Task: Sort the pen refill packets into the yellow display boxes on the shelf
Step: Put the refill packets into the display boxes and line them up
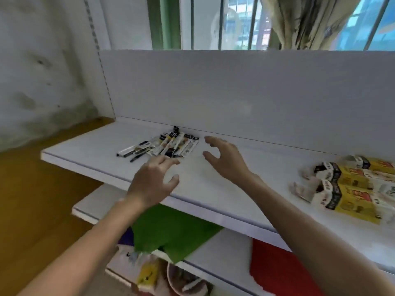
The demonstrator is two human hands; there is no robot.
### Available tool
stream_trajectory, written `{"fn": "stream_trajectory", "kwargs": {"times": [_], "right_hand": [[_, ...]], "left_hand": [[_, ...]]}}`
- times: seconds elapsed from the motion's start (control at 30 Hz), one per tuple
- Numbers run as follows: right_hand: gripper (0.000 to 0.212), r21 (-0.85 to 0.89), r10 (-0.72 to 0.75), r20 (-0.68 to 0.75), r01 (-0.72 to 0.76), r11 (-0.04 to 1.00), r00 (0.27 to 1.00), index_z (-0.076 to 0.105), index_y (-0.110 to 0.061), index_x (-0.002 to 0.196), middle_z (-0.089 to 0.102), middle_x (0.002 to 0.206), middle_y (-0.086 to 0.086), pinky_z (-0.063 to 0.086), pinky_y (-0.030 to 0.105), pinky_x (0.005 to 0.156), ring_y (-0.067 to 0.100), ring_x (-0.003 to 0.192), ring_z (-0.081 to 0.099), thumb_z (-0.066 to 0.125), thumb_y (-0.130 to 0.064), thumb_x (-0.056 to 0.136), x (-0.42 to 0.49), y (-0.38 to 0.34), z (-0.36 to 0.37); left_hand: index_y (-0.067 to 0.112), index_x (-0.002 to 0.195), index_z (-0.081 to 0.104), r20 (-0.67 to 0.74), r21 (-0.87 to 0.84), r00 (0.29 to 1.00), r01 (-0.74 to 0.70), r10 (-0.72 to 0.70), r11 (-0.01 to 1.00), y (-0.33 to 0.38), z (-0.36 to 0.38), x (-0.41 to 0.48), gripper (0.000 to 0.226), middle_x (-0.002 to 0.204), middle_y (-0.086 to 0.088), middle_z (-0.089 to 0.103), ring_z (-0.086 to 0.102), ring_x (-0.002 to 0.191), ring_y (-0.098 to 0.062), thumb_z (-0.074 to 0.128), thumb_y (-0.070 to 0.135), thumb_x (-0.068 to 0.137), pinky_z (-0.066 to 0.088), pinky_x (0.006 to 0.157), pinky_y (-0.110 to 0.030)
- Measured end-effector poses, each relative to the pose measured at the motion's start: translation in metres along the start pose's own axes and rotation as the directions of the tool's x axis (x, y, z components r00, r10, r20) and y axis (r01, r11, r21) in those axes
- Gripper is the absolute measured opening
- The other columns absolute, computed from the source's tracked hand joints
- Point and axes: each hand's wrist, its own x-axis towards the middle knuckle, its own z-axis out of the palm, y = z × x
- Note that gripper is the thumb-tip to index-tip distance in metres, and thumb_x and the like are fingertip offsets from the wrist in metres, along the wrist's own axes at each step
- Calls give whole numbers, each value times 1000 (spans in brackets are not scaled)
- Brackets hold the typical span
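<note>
Nearest, the left hand (152, 180) hovers over the white metal shelf (85, 151), its grip wide and empty, and so is the right hand (226, 160). Both flank the loose pile of slim black-and-white pen refill packets (168, 145) by the back panel (probably to gather it). The yellow cardboard display boxes (354, 189) lie well apart, to the right.

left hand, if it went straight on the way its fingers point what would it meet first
Most likely the pile of refill packets on the shelf: the open left hand points its fingers at the pile's near edge. Depth is unclear, so they may already be touching it.
</note>
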Motion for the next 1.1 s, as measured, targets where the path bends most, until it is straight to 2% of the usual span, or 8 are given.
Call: {"fn": "stream_trajectory", "kwargs": {"times": [0.17,0.3,0.43,0.63,0.77,0.9,1.0,1.1], "right_hand": [[47,49,-18,76,14,999,997,44,-17,138,60,126,8,47,40,92,26,111,56,52,-27,93,34,-79,85],[49,54,45,162,-54,997,986,40,-17,139,56,130,8,42,31,91,26,118,51,51,-27,93,41,-103,138],[50,62,118,232,-135,989,965,41,-15,139,49,138,5,41,37,101,22,125,46,52,-28,92,47,-114,171],[44,0,160,245,-165,986,956,48,-13,134,53,135,6,41,33,100,22,123,49,53,-25,92,79,-95,181],[37,14,198,196,-205,979,960,53,-7,128,59,121,11,40,28,92,23,111,54,52,-17,93,116,-76,175],[30,68,220,122,-230,971,968,56,-5,122,60,121,10,36,18,84,17,103,56,47,-17,96,154,-70,190],[34,45,200,176,-211,977,964,52,-5,128,57,125,13,37,20,88,21,108,56,45,-18,97,170,-65,211],[38,-23,227,210,-227,974,951,46,-10,136,54,130,14,40,29,96,25,116,53,40,-17,98,181,-57,225]], "left_hand": [[24,124,54,-18,45,991,130,-129,991,-94,-55,-30,36,126,1,54,45,117,-15,56,25,88,36,90,-25],[22,123,56,-29,58,987,160,-159,985,-146,-76,-41,34,122,0,56,47,114,-14,55,26,89,34,84,-20],[20,120,57,-9,27,986,166,-166,986,-183,-74,-41,32,124,0,56,47,116,-14,56,23,89,36,90,-22],[18,122,55,44,-53,985,172,-170,984,-209,-46,-3,32,126,0,55,48,114,-14,53,23,90,37,93,-24],[16,124,53,117,-100,975,201,-189,974,-223,-18,35,33,127,-3,53,47,115,-17,50,25,92,37,94,-27],[16,124,53,146,-91,974,190,-176,977,-245,0,72,30,122,-5,55,49,110,-20,44,20,95,39,90,-29],[15,123,52,141,-84,972,201,-188,976,-264,8,96,29,123,-5,55,49,111,-20,43,20,96,40,90,-30],[13,127,47,215,-72,951,240,-220,968,-277,20,115,37,125,-9,53,48,114,-25,45,31,95,41,92,-35]]}}
